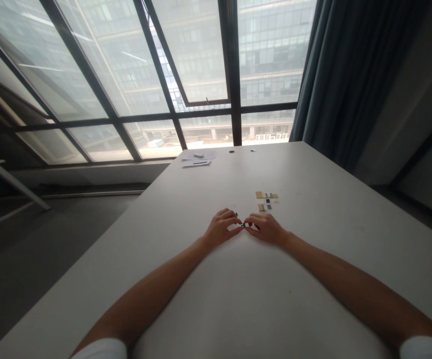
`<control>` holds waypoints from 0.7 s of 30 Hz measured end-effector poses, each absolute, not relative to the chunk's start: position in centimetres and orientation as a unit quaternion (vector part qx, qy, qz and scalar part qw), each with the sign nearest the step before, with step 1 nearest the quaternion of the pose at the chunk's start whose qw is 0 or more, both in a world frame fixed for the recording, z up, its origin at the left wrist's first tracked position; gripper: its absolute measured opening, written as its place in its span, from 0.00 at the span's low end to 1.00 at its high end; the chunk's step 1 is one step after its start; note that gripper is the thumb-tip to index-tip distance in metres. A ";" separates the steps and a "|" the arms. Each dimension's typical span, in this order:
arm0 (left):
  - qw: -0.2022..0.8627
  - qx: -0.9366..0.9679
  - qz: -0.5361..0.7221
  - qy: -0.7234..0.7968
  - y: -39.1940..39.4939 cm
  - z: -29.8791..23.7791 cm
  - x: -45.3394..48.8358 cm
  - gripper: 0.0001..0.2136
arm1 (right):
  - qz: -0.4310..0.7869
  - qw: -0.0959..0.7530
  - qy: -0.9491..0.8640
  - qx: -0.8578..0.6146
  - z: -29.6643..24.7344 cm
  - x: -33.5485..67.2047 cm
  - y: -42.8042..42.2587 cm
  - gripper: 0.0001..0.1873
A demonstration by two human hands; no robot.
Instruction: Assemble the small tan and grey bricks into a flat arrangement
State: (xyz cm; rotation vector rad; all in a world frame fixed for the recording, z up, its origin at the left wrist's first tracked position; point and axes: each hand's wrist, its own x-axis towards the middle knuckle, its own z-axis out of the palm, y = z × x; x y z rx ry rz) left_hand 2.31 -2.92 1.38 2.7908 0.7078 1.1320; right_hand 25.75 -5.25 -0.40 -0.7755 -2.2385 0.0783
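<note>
A small dark piece (244, 225), too tiny for me to tell its kind, sits between the fingertips of both hands just over the white table. My left hand (221, 228) pinches it from the left, thumb below and fingers above. From the right, my right hand (266, 229) closes on it with thumb and forefinger. Another tiny dark bit (236, 214) shows by the left fingers; whether it is held or lies on the table I cannot tell. Just beyond my right hand lie yellowish rows of small parts (259, 195) and small dark blocks (269, 207).
The white table (201, 309) stretches away to a tall window. Papers (196, 163) with a dark pen-like item lie at its far left corner. Two small dark round spots (231, 151) mark the far edge. A dark blue curtain (335, 89) hangs at the right.
</note>
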 end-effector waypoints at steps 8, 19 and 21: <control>0.033 0.904 0.363 0.222 -3.1 1.5 2.4 0.06 | 0.029 0.374 -0.874 -0.308 -0.5 25.8 -5.2 0.04; 0.035 0.901 0.370 0.222 -3.0 1.4 2.4 0.07 | 0.031 0.374 -0.874 -0.308 -0.5 26.0 -5.2 0.06; 0.036 0.902 0.370 0.220 -3.0 1.4 2.4 0.06 | 0.029 0.376 -0.874 -0.307 -0.6 26.0 -5.2 0.06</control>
